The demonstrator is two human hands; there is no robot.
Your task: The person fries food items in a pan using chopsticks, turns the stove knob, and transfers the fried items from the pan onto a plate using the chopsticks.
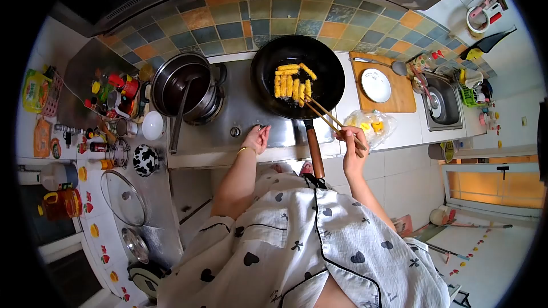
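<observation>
My right hand [354, 144] is closed around a pair of long wooden chopsticks [328, 117]. Their tips reach into a black wok [262, 88], touching or very near the golden fried sticks [289, 86], several of which lie side by side in it. The wok's wooden handle [314, 151] points toward my body, between my arms. At the stove's front edge, my left hand [257, 139] has its fingers curled together; whatever they hold, if anything, is hidden. A stove knob [235, 132] is just left of that hand.
A steel pot [184, 88] with a ladle [181, 114] stands left of the wok. On the right are a cutting board [399, 100] with a white plate [375, 85], a plastic bag [388, 130] with yellow pieces, and a sink [452, 120]. A glass lid [124, 197] lies left.
</observation>
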